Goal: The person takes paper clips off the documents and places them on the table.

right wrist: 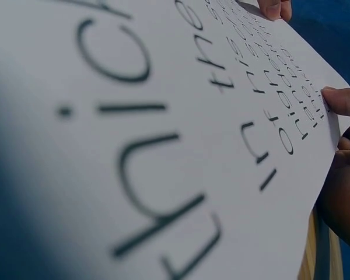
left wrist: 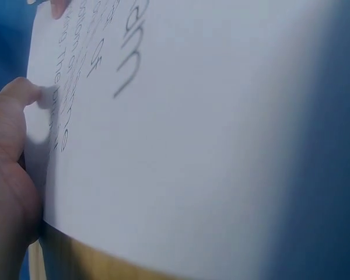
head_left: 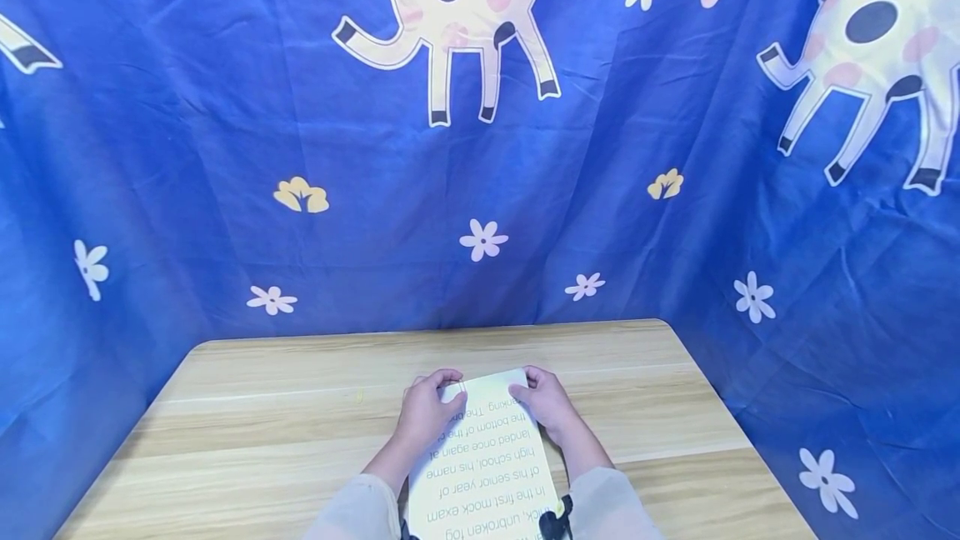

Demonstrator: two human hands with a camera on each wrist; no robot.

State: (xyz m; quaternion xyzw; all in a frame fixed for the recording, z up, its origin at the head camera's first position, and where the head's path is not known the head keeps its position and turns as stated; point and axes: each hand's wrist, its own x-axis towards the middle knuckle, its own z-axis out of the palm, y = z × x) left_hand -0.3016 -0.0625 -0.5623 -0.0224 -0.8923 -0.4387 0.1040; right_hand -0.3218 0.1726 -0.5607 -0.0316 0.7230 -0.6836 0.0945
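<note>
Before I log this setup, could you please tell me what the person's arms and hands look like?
The sleeves are pale, whitish and reach towards the wrists. The left hand and right hand are bare. Small black attachments show at the inner edges of both sleeves; their full shape cannot be made out.

Matt paper, smooth wood grain, silky-looking cloth
The white rectangular paper sheet with dark print [head_left: 487, 473] looks smooth and matt to me, a soft dull white even up close in the wrist views. Under it, the pale tan wood-grain counter [head_left: 262, 419] seems smooth with a low satin sheen; real wood or laminate, can't tell. The big blue cloth curtain [head_left: 367, 273] is creased and kinda glossy along the folds, its white flowers [head_left: 474, 242] look printed flat, and the pale grey cloth sleeves [head_left: 360, 511] read matt.
</note>
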